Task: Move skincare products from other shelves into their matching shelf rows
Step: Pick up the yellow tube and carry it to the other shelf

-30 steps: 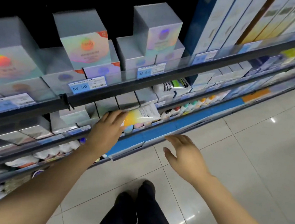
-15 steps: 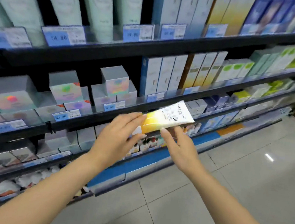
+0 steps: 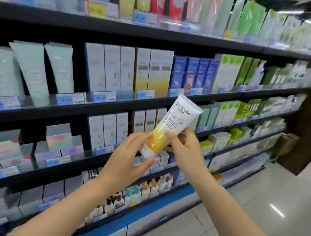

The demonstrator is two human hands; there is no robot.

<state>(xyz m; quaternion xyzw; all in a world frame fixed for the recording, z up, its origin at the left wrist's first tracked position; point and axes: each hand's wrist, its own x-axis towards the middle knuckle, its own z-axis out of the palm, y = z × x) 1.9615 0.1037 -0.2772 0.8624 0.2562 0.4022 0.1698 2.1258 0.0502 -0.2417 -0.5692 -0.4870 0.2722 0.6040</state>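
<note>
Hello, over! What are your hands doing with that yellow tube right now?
Both hands on the tube: left hand grips the cap end, right hand pinches the middle. Tube tilted, off any shelf, before the white-and-yellow boxes. Nothing in the way.

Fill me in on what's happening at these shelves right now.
A person stands facing the shop shelves, holding a white-and-yellow tube up in front of them with both hands. The left hand grips its capped lower end and the right hand pinches its yellow part. The tube sits on no shelf yet; white-and-yellow boxes stand on a shelf above.
</note>
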